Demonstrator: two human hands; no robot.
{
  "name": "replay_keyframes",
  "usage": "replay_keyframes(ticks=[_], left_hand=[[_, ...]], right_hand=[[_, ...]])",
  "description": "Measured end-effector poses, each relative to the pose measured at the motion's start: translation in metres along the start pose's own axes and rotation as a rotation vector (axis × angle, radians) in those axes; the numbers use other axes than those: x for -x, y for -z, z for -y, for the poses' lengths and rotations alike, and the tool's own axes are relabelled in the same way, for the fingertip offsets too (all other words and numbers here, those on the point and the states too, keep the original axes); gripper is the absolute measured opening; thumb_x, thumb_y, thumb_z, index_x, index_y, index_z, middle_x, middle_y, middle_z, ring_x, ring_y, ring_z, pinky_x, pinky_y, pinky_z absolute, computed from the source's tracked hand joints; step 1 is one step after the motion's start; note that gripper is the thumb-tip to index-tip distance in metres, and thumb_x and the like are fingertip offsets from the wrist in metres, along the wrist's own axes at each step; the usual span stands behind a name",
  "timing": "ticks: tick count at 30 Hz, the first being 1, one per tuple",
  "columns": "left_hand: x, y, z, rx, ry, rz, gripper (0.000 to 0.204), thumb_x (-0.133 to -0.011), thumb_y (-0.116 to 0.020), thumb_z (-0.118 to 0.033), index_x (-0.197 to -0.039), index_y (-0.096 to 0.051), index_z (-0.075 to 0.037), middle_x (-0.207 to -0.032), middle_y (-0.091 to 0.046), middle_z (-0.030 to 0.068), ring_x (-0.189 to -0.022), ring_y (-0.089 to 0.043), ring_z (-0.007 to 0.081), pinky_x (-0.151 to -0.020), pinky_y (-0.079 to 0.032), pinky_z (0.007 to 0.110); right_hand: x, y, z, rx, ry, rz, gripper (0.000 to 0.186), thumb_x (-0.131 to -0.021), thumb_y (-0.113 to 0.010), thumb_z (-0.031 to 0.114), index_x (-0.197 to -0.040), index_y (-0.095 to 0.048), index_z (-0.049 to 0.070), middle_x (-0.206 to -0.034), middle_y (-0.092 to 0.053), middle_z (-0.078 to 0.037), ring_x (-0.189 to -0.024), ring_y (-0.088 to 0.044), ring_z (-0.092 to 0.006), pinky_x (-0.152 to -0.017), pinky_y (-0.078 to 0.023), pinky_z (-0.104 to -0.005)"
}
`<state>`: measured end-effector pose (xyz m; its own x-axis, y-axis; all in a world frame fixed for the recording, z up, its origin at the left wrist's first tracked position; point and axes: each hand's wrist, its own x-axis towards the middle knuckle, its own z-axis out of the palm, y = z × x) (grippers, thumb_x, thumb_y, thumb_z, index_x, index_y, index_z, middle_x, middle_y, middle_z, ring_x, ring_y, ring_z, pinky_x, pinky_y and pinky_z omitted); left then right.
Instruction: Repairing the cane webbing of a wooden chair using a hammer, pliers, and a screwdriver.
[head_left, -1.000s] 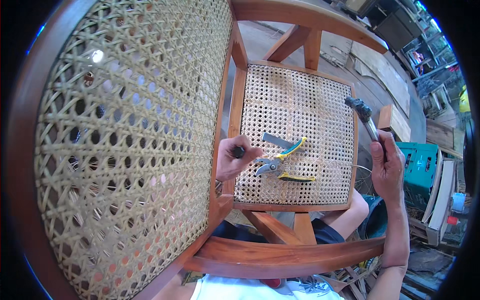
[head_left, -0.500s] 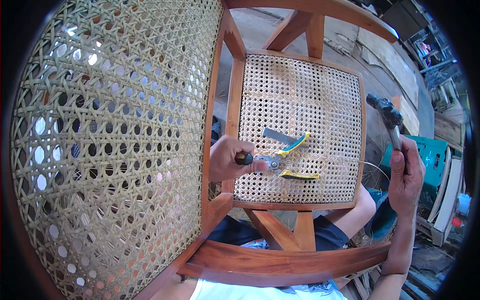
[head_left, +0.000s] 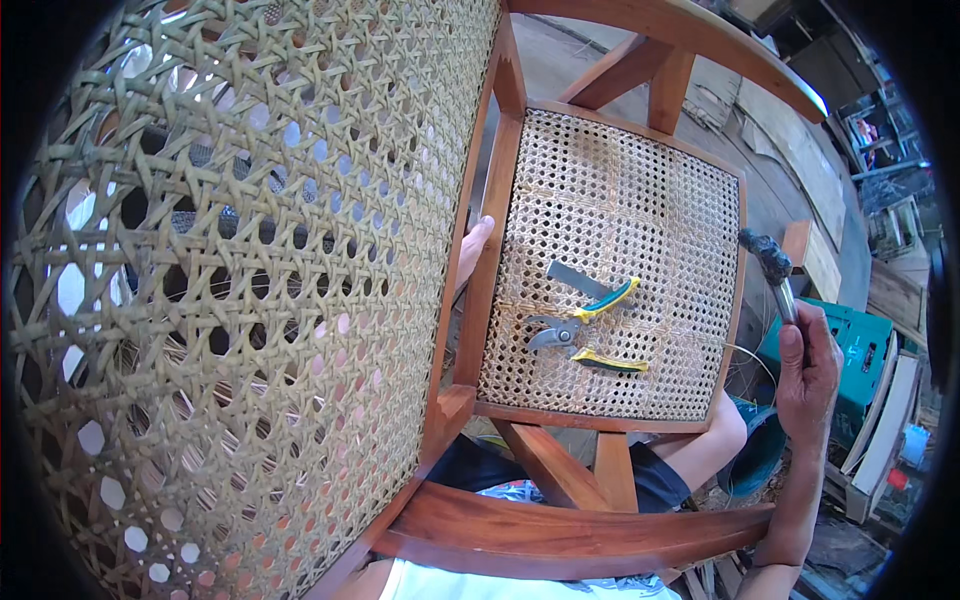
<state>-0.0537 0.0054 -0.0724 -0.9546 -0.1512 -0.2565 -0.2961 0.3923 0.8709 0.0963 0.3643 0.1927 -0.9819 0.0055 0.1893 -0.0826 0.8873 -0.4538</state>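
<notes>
Your right hand grips the hammer, leaning up-left, well apart from your left hand, whose hold I can't tell.

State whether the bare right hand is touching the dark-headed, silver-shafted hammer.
Touching: the head view shows the bare right hand closed around the dark-headed, silver-shafted hammer, thumb and fingers against its shaft.

The woven-cane backrest was greenish tan, latticed with many-sided holes. The square woven-cane seat panel was paler straw, dotted with rows of dark holes. The curved wooden armrest was reddish brown, streaked with darker grain. Grey-bladed metal pruning shears had yellow-and-green handles; the black-headed hammer had a silvery shaft. The plastic crate was teal.
</notes>
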Motion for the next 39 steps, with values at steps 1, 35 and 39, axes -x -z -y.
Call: replay_keyframes(ticks=[1, 35, 39], left_hand=[[-0.003, -0.001, 0.003, 0.023, 0.038, 0.004, 0.037, -0.088, -0.076, -0.039, -0.093, -0.056, -0.009, -0.076, -0.049, -0.0064, -0.068, -0.044, 0.0052, -0.06, -0.04, 0.025], [0.013, 0.018, -0.029, 0.214, 0.016, 0.162, 0.032, -0.078, -0.085, -0.021, -0.09, -0.058, -0.009, -0.08, -0.054, -0.0062, -0.07, -0.048, 0.0044, -0.063, -0.042, 0.023], [0.011, 0.023, -0.018, 0.04, 0.023, 0.23, 0.03, -0.084, -0.08, -0.032, -0.088, -0.063, -0.008, -0.078, -0.057, -0.006, -0.071, -0.048, 0.0049, -0.063, -0.041, 0.024]], right_hand=[[0.0, 0.0, -0.001, 0.001, 0.002, -0.009, 0.025, -0.105, -0.055, 0.024, -0.112, -0.06, 0.001, -0.078, -0.054, -0.004, -0.07, -0.046, -0.0135, -0.063, -0.038, -0.0288], [-0.001, 0.003, -0.002, -0.029, 0.008, 0.002, 0.03, -0.104, -0.057, 0.029, -0.107, -0.059, 0.0, -0.075, -0.051, -0.005, -0.065, -0.045, -0.0142, -0.058, -0.036, -0.03], [-0.001, 0.005, -0.002, -0.01, 0.023, 0.018, 0.027, -0.104, -0.057, 0.026, -0.109, -0.059, 0.0, -0.075, -0.05, -0.004, -0.066, -0.045, -0.0136, -0.059, -0.036, -0.0292]])
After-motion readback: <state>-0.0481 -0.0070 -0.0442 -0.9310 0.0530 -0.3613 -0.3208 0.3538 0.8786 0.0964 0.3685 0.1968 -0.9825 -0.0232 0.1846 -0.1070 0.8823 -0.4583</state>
